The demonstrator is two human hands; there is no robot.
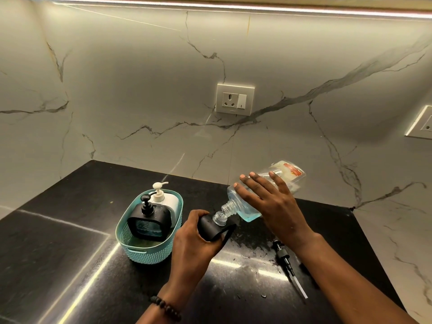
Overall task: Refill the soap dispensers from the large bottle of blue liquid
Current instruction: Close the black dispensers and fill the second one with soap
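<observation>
Right hand (pixel 271 202) is tipping the large clear plastic bottle of blue liquid (pixel 250 206) — grip wrapped over it. Left hand (pixel 194 237) is clutching the black open-necked dispenser (pixel 214 224) just below — keep necks aligned, pouring slowly.

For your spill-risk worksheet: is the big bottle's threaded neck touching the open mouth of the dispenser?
Touching. In the head view the large bottle is tipped down, its ribbed neck resting on the rim of the dispenser, with no gap visible.

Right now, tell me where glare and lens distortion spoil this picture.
Head view: bright streaks of glare cross the black countertop, one just below the left hand; the wide-angle lens bends the light strip along the top; the large bottle and right hand stay sharp.
</observation>
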